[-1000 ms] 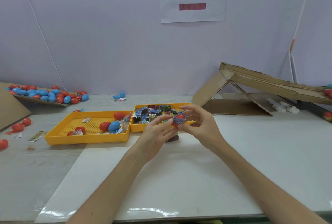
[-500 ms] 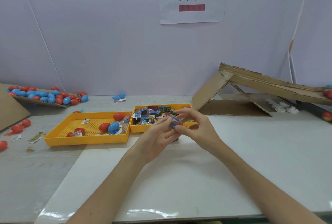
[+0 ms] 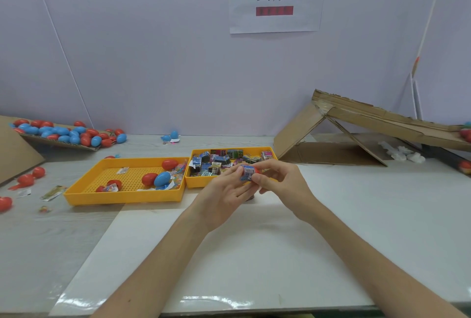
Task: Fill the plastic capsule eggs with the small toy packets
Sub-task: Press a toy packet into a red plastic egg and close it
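A packet point(image 3: 246, 172) is pinched between the fingertips of the left hand point(image 3: 226, 191) and right hand point(image 3: 281, 182), over the tray point(image 3: 198, 182) rim. A red egg point(image 3: 257, 170) part behind it is mostly hidden by fingers.

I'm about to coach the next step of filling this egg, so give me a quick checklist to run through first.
1. Grip: ok, right hand holds red capsule half, left hand pinches toy packet.
2. Toy packet fully inside: not ok, most of it shows.
3. Matching half within reach: cannot tell.
4. More packets in right tray: ok.
5. Spare eggs in left tray: ok.
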The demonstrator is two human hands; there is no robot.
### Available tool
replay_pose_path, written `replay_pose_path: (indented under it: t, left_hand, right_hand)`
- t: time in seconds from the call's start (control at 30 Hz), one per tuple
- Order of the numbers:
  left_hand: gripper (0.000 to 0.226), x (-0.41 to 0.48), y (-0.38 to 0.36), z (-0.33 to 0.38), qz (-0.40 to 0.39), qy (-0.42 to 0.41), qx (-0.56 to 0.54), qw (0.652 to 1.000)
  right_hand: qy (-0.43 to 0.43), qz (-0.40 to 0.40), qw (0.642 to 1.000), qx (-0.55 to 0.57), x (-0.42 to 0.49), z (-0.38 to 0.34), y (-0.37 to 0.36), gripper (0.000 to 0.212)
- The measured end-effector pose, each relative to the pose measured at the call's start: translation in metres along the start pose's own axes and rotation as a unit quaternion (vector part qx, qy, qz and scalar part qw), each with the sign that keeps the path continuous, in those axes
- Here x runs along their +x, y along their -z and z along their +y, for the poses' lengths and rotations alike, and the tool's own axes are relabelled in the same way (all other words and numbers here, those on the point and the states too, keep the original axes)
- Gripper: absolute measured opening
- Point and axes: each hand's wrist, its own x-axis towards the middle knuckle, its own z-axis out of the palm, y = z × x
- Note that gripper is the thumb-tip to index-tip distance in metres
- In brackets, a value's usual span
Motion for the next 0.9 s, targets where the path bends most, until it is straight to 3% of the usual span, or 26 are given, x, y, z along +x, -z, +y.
replay_pose_path:
  t: [0.9]
  left_hand:
    - [0.049, 0.0016, -0.0016, -0.003, -0.023, -0.039, 0.078, 0.996]
  right_hand:
    - [-0.073, -0.031, 0.985, 0.15, 0.0011, -0.0037, 0.0081, 0.025]
